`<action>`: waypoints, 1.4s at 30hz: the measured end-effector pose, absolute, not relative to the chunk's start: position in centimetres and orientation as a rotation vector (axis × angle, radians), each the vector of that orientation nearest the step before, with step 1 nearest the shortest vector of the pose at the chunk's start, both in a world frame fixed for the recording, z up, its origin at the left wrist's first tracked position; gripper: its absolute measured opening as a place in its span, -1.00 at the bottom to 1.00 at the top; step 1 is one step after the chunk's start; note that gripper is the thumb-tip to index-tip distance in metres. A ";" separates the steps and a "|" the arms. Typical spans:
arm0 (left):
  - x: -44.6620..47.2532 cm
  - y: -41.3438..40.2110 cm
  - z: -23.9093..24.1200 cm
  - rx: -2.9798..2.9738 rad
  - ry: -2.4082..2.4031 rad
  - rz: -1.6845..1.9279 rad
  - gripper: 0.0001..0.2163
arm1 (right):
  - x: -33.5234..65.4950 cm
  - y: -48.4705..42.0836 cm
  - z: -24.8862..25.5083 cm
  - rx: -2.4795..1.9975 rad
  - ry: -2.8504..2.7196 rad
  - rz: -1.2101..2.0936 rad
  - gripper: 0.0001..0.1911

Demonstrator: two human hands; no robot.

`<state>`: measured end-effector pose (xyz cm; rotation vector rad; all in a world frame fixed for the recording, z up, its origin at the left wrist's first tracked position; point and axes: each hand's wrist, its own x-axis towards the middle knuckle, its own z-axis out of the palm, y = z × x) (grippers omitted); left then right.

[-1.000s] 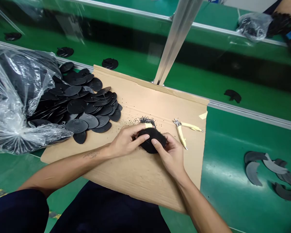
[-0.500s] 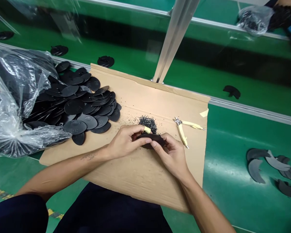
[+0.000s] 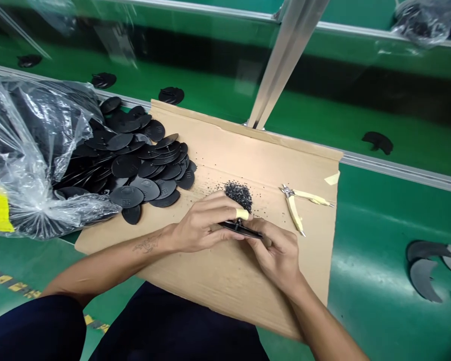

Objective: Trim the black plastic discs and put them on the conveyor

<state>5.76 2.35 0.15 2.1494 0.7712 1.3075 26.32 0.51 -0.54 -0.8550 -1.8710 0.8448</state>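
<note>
Both my hands hold one black plastic disc [image 3: 243, 230] edge-on over a sheet of cardboard [image 3: 225, 271]. My left hand [image 3: 205, 224] pinches its left side, with a yellow cot on one fingertip. My right hand [image 3: 278, 250] grips its right side with curled fingers. A small heap of black trimmings [image 3: 239, 193] lies just beyond the disc. Yellow-handled cutters [image 3: 298, 203] lie on the cardboard to the right of my hands.
A pile of black discs [image 3: 143, 160] spills from a clear plastic bag [image 3: 30, 150] at the left. A metal post [image 3: 285, 55] rises behind the cardboard. Grey curved offcuts [image 3: 428, 260] lie on the green table at the right. Single discs [image 3: 378, 141] rest on the green belt.
The disc has turned from face-up to edge-on between my hands. The trimmings heap, first partly hidden by the disc, is now in full sight.
</note>
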 end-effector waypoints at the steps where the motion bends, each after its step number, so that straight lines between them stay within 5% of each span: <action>1: 5.7 2.3 0.2 2.154 0.775 1.302 -0.80 | 26.3 0.5 -0.6 -0.863 -1.877 0.851 -0.88; 27: 5.8 2.0 0.0 2.080 0.727 1.289 -0.78 | 26.5 1.1 -0.5 -0.818 -1.902 0.942 -0.84; 31: 5.6 2.1 -0.2 2.073 0.875 1.291 -0.80 | 28.5 2.4 0.5 -1.022 -2.038 0.658 -0.79; 36: 5.4 2.6 -0.5 2.020 1.014 1.311 -0.82 | 33.4 5.0 -0.3 -1.504 -2.280 0.091 -0.38; 42: 5.7 2.4 -0.6 1.926 1.103 1.178 -0.78 | 34.4 5.5 -1.6 -1.548 -2.300 -0.044 -0.60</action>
